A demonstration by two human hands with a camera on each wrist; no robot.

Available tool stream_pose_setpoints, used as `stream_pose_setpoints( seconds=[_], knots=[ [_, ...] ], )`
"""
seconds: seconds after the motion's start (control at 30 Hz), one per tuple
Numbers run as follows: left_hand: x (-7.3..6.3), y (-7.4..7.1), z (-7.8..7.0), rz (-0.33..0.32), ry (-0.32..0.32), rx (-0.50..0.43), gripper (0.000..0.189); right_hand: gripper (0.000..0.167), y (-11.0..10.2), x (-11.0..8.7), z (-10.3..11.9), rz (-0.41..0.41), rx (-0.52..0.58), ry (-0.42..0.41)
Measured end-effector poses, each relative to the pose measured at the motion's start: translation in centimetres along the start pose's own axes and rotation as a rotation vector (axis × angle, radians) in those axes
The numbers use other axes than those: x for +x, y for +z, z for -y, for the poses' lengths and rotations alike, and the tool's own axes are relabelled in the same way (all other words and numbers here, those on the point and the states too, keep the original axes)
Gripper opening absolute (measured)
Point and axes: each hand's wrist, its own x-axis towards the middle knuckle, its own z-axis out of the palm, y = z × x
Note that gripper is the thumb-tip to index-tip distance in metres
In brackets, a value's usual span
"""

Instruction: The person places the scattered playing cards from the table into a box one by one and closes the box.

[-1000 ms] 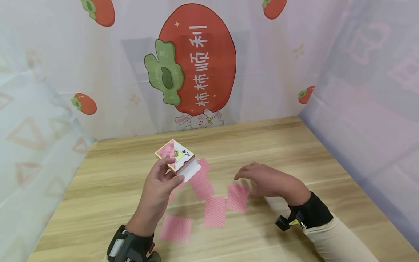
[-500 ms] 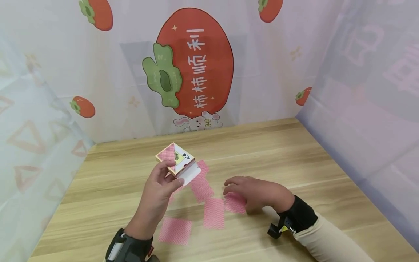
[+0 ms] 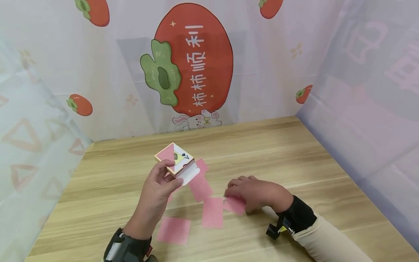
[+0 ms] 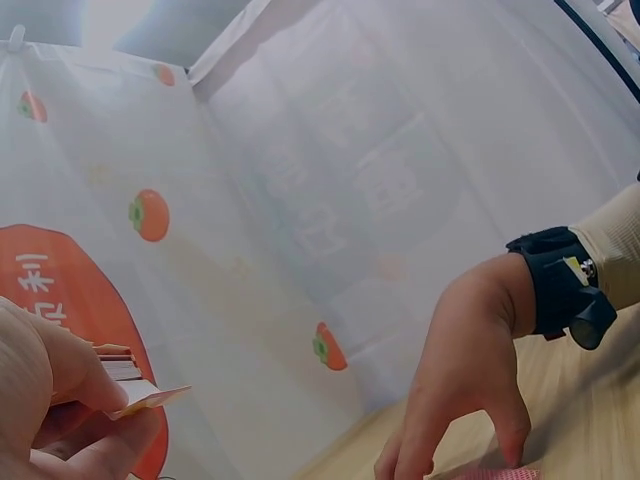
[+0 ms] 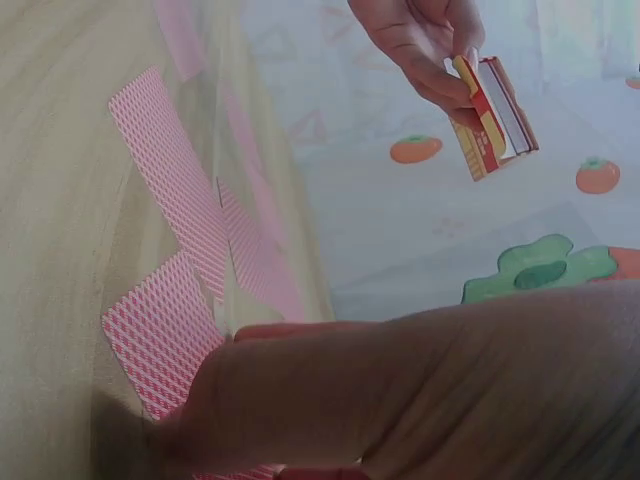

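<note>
My left hand (image 3: 160, 183) holds an open card box (image 3: 175, 158), raised over the table, with a spade ace printed on its face and its white flap hanging out. Card edges show inside the box in the left wrist view. On the right, my right hand (image 3: 258, 193) reaches down over a pink-backed playing card (image 3: 235, 206), its fingers and thumb bent around the card's edges; the hand covers the card's far part. Left of it lies another face-down card (image 3: 212, 213).
Further face-down cards lie spread on the wooden table: one card (image 3: 174, 230) near the front, and a slanted card (image 3: 200, 187) partly behind the box. A printed cloth (image 3: 262, 72) with persimmons rises at the back, with cloth sides left and right.
The right hand has come down and to the left onto the card, and its fingers have bent further. That card has turned slightly. The left hand with the box stays almost in place.
</note>
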Motion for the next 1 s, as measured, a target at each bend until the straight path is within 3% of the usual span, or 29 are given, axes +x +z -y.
stream_pose_setpoints(
  seconds=[0.27,0.53,0.8,1.0],
  knots=[
    [-0.1,-0.2,0.3,0.002,-0.012,-0.004,0.054,0.065,0.0,-0.2,0.1,0.023,-0.001,0.07],
    [0.3,-0.2,0.1,-0.002,-0.012,-0.003,0.053,0.047,-0.9,-0.5,-0.1,-0.008,-0.041,0.082],
    [0.5,-0.2,0.3,-0.006,-0.03,0.001,0.054,0.05,-1.0,-0.8,0.0,0.023,-0.001,0.128],
    [0.5,-0.3,0.5,-0.004,-0.035,0.011,0.054,0.06,-1.0,-0.5,0.1,0.08,0.076,0.21]
  ],
)
